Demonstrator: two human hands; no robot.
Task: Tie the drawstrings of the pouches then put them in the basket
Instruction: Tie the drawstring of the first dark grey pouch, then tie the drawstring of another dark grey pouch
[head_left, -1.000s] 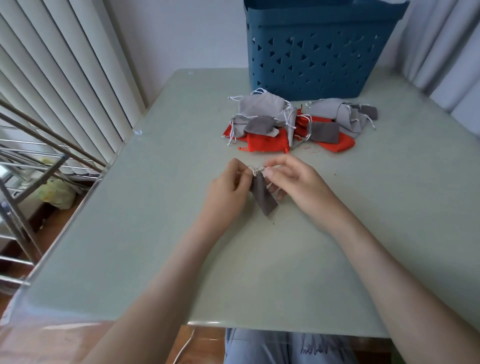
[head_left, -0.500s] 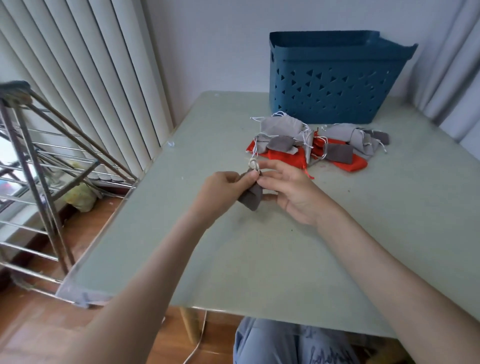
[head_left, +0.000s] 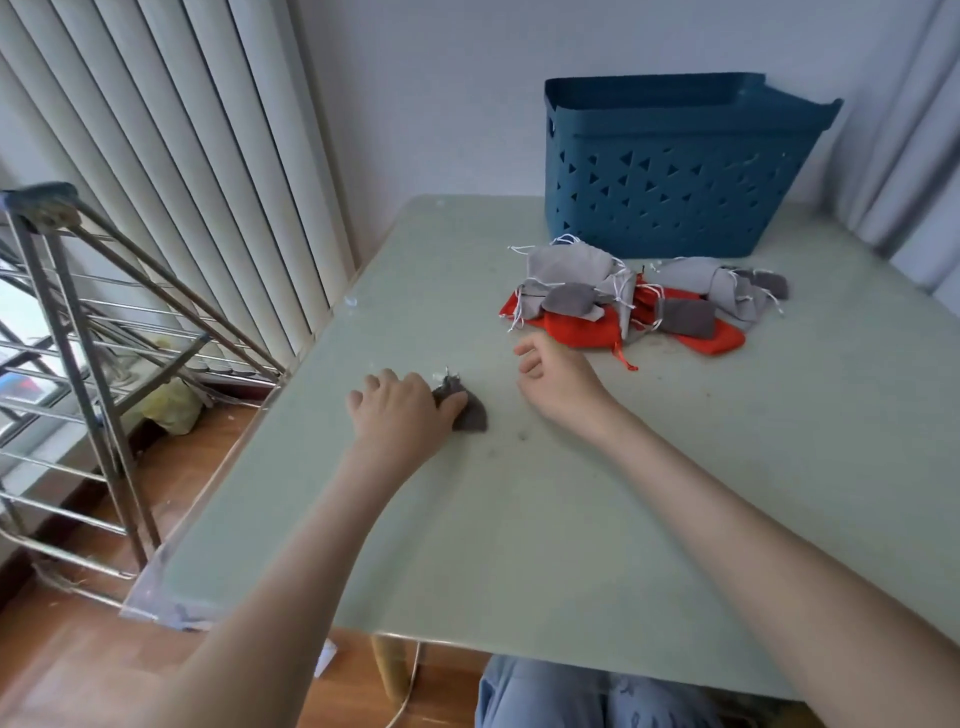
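The left hand (head_left: 400, 415) grips a dark grey pouch (head_left: 470, 413) on the table (head_left: 571, 519). The right hand (head_left: 558, 382), loosely curled, is near the pile (head_left: 623, 306) of grey and red pouches before the basket (head_left: 675, 171).

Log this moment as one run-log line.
left hand: holds dark grey pouch on table | right hand: empty, loosely curled, near pouch pile | basket: behind pile, inside unseen
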